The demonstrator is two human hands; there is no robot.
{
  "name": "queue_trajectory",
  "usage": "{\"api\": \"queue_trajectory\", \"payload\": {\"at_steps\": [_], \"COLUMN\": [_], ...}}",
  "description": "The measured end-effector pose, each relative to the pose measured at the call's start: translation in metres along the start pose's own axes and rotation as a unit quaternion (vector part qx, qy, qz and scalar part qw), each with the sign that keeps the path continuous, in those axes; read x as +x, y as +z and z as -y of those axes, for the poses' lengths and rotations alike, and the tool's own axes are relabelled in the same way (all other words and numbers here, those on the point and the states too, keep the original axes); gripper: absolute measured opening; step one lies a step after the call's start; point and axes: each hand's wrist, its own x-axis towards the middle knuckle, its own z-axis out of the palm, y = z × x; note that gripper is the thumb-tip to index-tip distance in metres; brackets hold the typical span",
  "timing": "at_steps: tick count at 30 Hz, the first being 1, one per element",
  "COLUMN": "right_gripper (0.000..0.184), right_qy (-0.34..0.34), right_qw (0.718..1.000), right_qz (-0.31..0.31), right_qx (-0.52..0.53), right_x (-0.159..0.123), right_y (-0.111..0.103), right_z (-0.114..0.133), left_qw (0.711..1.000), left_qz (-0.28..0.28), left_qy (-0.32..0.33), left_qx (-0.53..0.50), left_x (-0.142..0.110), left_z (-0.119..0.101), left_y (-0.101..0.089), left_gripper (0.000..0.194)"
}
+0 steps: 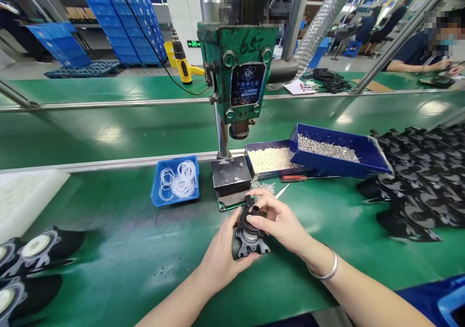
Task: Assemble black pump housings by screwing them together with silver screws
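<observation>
Low in front of the press, my left hand (222, 255) wraps around the grey metal body of a small pump housing (250, 242). On top of that body sits a black round cover (254, 219) with short pipe stubs. My right hand (278, 220) grips this cover from the right, thumb across its top and fingers behind it. A silver bangle (332, 268) is on the right wrist. Just beyond the hands stands the press's dark metal block (231, 174). The underside of the held part is hidden by my left palm.
Overhead is a green hand press (236, 70). A blue tray of white rings (178, 181) stands left; bins of pale pieces (272, 160) and screws (327, 150) stand right, near a red-handled screwdriver (294, 178). Black parts (428, 181) crowd the right; more housings (36, 247) lie left.
</observation>
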Motion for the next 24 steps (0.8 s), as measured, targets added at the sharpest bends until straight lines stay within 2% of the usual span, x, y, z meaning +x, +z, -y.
{"api": "queue_trajectory", "payload": {"at_steps": [3, 6, 8, 12, 14, 21, 24], "right_gripper": [0.018, 0.013, 0.014, 0.025, 0.031, 0.033, 0.032], "right_qy": [-0.041, -0.095, -0.102, -0.05, -0.039, -0.045, -0.057], "right_qw": [0.997, 0.978, 0.966, 0.964, 0.965, 0.962, 0.957], "right_qz": [0.007, 0.026, 0.036, 0.049, 0.048, 0.048, 0.051], "right_qx": [-0.07, -0.185, -0.234, -0.255, -0.255, -0.266, -0.281], "right_x": [-0.007, -0.015, -0.019, -0.023, -0.024, -0.025, -0.023], "right_y": [0.0, 0.001, 0.002, 0.004, 0.005, 0.007, 0.005], "right_z": [0.002, 0.002, -0.002, -0.011, -0.014, -0.023, -0.02], "left_qw": [0.999, 0.999, 0.998, 0.995, 0.995, 0.995, 0.994], "left_qz": [-0.008, -0.014, -0.019, -0.009, -0.003, 0.005, -0.006], "left_qy": [0.027, 0.041, 0.057, 0.097, 0.1, 0.1, 0.107], "left_qx": [0.027, 0.03, 0.023, 0.004, -0.004, -0.018, -0.028], "left_x": [0.0, 0.0, 0.0, 0.002, 0.003, 0.009, 0.01], "left_z": [0.0, -0.001, -0.001, -0.002, -0.001, 0.007, 0.005], "left_y": [0.0, 0.001, 0.001, 0.0, -0.001, 0.001, 0.005], "left_gripper": [0.098, 0.102, 0.1, 0.071, 0.062, 0.068, 0.066]}}
